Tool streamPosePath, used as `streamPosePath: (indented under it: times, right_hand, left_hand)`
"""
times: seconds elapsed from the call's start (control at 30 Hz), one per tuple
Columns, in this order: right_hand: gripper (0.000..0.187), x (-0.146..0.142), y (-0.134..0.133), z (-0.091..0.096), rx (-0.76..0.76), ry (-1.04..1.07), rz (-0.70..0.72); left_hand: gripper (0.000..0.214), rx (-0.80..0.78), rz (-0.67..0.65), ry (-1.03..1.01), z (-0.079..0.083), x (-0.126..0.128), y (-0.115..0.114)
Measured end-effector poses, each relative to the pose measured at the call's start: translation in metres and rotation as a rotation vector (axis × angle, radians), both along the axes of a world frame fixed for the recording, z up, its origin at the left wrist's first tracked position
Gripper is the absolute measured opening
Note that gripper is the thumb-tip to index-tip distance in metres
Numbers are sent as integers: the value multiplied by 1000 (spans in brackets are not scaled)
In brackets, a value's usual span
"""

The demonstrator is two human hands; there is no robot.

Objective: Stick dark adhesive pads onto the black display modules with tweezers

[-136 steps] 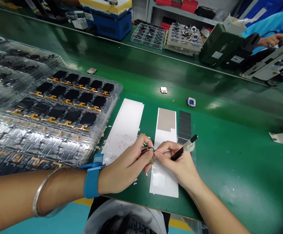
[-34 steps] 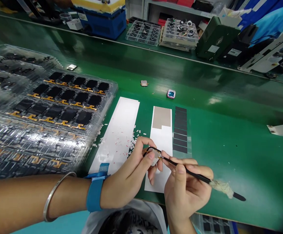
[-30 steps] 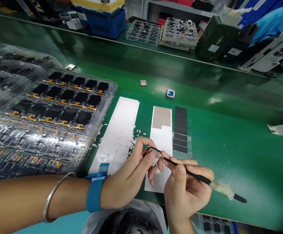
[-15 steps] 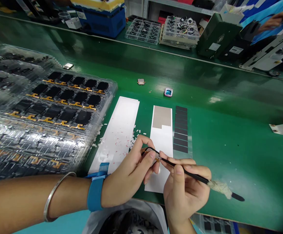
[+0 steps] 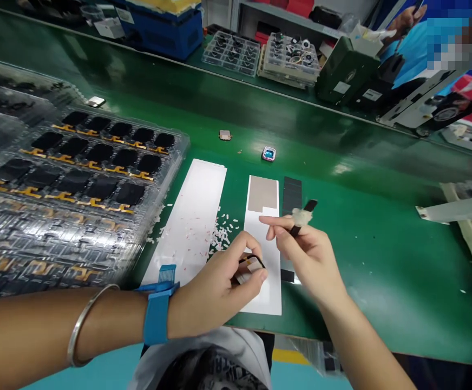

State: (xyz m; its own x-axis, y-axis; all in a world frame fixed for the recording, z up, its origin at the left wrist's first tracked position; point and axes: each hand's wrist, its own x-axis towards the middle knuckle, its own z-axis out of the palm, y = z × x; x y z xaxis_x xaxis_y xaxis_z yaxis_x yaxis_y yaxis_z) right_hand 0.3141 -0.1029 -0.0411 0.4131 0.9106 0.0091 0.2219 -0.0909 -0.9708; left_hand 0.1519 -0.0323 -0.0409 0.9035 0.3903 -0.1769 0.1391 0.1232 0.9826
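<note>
My left hand (image 5: 220, 284) pinches a small black screen part (image 5: 249, 264) with an orange flex tail, just above the near end of a white backing strip (image 5: 269, 295). My right hand (image 5: 303, 254) hovers over that strip, fingers curled round black tweezers (image 5: 301, 216) that have a wad of white tape on them; the index finger points left. A grey sheet (image 5: 262, 193) lies on the strip's far end and a row of dark pads (image 5: 292, 190) runs beside it. A blue wrist strap (image 5: 157, 311) and a metal bangle sit on my left arm.
Clear trays of black screen parts (image 5: 93, 168) fill the left of the green bench. A second white strip (image 5: 193, 216) with peeled white bits lies left of centre. Two small parts (image 5: 224, 135), (image 5: 268, 154) lie farther back. Stacked trays (image 5: 287, 54), machines and another person are at the far right.
My right hand lifted the tweezers off the part and swung them up and away, tip now pointing to the far side. My left hand sank slightly with the part. The view shifted left.
</note>
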Motion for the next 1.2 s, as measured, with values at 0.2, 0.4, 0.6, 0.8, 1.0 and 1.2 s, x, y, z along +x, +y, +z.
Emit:
streamPosePath:
  times: [0.2,0.4,0.6,0.8,1.0,1.2]
  right_hand:
    - [11,-1,13,-15,-16,-228,-6]
    - [15,6,14,-20,33,-57,91]
    - [17,9,11,-24,4,-16,134]
    - [10,6,12,-29,-34,36,97]
    - [27,7,10,-18,0,176,172]
    - [21,6,2,-16,-111,314,334]
  left_hand:
    - [7,-2,-27,-7,-3,-3,1]
    - [8,-100,-21,-11,-2,-1,5]
    - [7,-107,28,-25,-4,1,4]
    - [7,-108,63,28,-6,0,6]
    - [8,-112,42,58,-7,-2,6]
    - [10,-131,54,17,-7,-1,6]
